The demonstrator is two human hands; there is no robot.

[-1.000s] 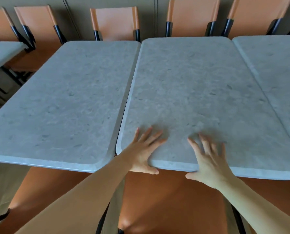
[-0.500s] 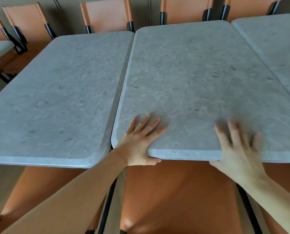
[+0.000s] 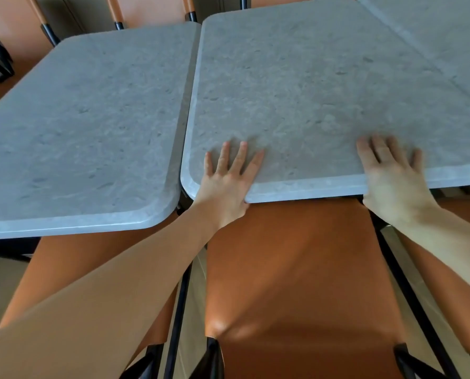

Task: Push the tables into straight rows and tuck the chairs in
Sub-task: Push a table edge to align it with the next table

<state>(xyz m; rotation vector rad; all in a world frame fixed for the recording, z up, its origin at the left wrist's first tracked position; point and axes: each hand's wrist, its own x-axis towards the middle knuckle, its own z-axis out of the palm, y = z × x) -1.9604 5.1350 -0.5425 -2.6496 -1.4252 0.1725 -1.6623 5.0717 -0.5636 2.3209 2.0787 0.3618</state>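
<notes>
Three grey stone-look tables stand side by side. Both my hands are on the near edge of the middle table [image 3: 296, 91]. My left hand [image 3: 228, 179] lies near its left corner with the fingers spread flat on top and the thumb at the rim's underside. My right hand [image 3: 392, 176] presses flat further right, its thumb hidden. The left table [image 3: 91, 119] reaches closer to me than the middle one. An orange chair [image 3: 296, 269] with a black frame stands below the middle table's edge, its seat mostly outside.
The right table [image 3: 447, 28] touches the middle one at the top right. A second orange chair seat [image 3: 64, 258] shows under my left forearm. More orange chairs [image 3: 151, 9] line the far side against the wall.
My right hand slid right along the edge. The middle table has moved away from me, so its near edge now lies beyond the left table's.
</notes>
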